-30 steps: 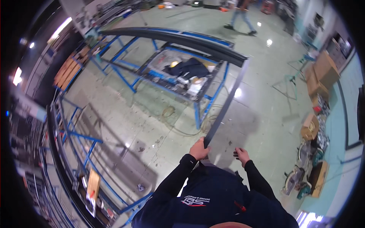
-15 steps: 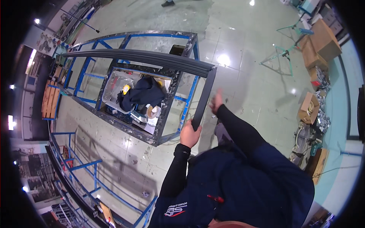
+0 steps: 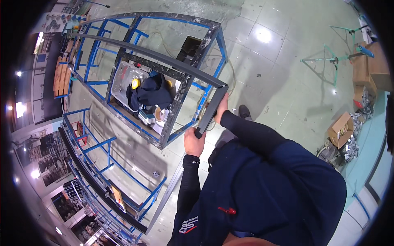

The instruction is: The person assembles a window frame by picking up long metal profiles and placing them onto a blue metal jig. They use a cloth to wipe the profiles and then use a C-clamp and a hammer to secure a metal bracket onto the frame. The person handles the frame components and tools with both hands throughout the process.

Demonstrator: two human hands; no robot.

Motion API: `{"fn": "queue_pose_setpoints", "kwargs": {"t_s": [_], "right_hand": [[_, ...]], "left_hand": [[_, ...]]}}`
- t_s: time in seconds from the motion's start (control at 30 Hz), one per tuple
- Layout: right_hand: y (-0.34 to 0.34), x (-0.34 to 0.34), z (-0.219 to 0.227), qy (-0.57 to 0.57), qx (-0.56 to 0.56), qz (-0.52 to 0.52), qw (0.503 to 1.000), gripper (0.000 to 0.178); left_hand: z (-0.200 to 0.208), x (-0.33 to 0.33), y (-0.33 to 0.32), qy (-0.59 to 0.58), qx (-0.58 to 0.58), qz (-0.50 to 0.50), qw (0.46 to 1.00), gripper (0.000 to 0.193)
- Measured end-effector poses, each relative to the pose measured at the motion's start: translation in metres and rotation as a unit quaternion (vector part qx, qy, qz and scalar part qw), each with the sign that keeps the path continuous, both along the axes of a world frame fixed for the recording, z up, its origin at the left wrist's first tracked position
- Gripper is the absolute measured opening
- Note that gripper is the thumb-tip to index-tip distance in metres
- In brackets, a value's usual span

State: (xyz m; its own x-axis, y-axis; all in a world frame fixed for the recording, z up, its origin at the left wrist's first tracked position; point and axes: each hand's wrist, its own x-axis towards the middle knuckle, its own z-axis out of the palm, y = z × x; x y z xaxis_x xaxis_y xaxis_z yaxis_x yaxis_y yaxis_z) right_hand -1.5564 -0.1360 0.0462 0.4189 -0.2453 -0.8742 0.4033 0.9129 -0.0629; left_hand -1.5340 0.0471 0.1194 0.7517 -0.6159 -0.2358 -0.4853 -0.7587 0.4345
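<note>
A dark grey L-shaped profile frame (image 3: pixel 210 111) lies across the blue steel workbench (image 3: pixel 223 45); its long bar runs off to the far left and its short arm comes toward me. My left hand (image 3: pixel 193 143) is closed round the free end of that short arm. Just below the corner, my right hand (image 3: pixel 222 110) grips the outer side of the same arm, its fingertips partly hidden behind it. Inside the bench, a tray holds a clear plastic bin (image 3: pixel 122 84), dark cloth (image 3: pixel 154 93), a yellow tape measure (image 3: pixel 136 83) and a tape roll (image 3: pixel 159 114).
Another blue rack (image 3: pixel 107 141) carrying a long black profile (image 3: pixel 86 172) stands at the lower left. On the right are a green stand (image 3: pixel 335 60), cardboard boxes (image 3: pixel 341 130) and a heap of small metal parts (image 3: pixel 352 147). A black container (image 3: pixel 189 48) sits by the bench's far end.
My right hand has come in from the open air and taken hold of the short arm near the corner. The left hand keeps its grip. My view has shifted.
</note>
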Motion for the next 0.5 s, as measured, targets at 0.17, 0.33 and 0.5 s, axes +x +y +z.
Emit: {"fn": "queue_pose_setpoints", "kwargs": {"t_s": [0.17, 0.33, 0.5], "right_hand": [[-0.061, -0.075, -0.087, 0.135, -0.127, 0.2, 0.962, 0.092], [-0.188, -0.086, -0.063, 0.127, -0.257, 0.306, 0.908, 0.105], [-0.243, 0.03, 0.022, -0.046, -0.422, 0.512, 0.746, 0.115]], "left_hand": [[0.009, -0.003, -0.009, 0.009, -0.002, 0.033, 0.999, 0.041], [0.017, -0.003, -0.015, 0.013, 0.017, 0.041, 0.999, 0.039], [0.025, 0.0, -0.022, 0.016, 0.006, 0.033, 0.999, 0.038]]}}
